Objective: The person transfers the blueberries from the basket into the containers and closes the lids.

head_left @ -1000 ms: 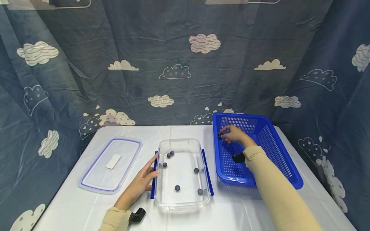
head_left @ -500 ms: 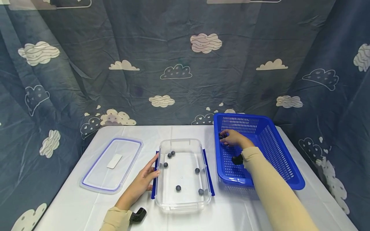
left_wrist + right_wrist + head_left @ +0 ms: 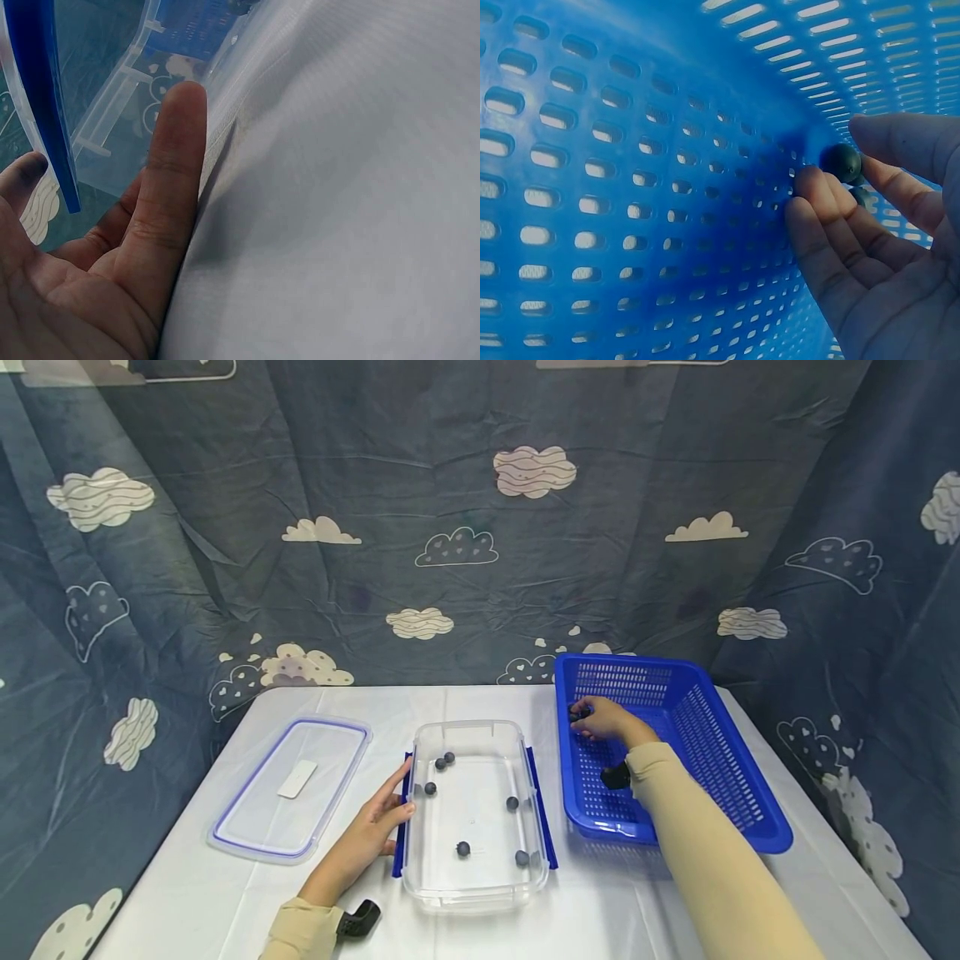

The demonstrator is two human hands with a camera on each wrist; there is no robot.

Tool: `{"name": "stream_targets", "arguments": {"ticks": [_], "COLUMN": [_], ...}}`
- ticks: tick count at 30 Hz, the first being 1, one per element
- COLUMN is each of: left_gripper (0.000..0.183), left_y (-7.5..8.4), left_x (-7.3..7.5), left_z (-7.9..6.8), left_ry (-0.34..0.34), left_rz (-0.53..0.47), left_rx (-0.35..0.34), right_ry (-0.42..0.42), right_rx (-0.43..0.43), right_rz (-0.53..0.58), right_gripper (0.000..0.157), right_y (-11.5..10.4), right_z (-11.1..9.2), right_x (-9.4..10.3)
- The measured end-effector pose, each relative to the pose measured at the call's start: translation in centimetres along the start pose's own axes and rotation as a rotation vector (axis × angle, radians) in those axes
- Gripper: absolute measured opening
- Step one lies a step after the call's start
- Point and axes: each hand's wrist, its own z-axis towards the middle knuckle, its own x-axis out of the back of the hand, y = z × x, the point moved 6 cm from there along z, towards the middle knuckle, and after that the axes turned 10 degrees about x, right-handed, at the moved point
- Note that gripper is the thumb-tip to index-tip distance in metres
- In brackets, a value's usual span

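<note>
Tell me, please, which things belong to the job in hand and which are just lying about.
Seems part of the job:
blue basket
clear container
dark berries

Apparently idle:
lid, untouched, perhaps for later
patterned curtain, just backdrop

Right hand (image 3: 606, 720) inside blue basket (image 3: 705, 735)

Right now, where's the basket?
In the head view, the basket sits on the right side of the table, just right of the clear box, with the right hand inside it.
</note>
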Motion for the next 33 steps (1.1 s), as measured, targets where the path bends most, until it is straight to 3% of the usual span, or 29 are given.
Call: {"name": "stream_targets", "arguments": {"ticks": [9,22,33], "left_gripper": [0.072,0.073,0.073], "left_y": [0.09,0.14,0.05], "left_x": [-0.18,-0.11,0.02], "left_z": [-0.05,-0.15,-0.16], "left_ry": [-0.014,-0.014,-0.004], "left_rz": [-0.003,0.001,0.020], "left_rx": [-0.006,-0.014,-0.017], "right_ry": [-0.001,-0.021,-0.068], "right_rx": [-0.023,0.015,0.090], "right_rz": [-0.045,-0.072,0.004], "right_gripper": [0.028,0.026,0.012], "right_y": [0.08,0.08,-0.16], "right_z": [-0.19,0.28,-0.23], "right_x": [0.14,-0.09,0.12]}}
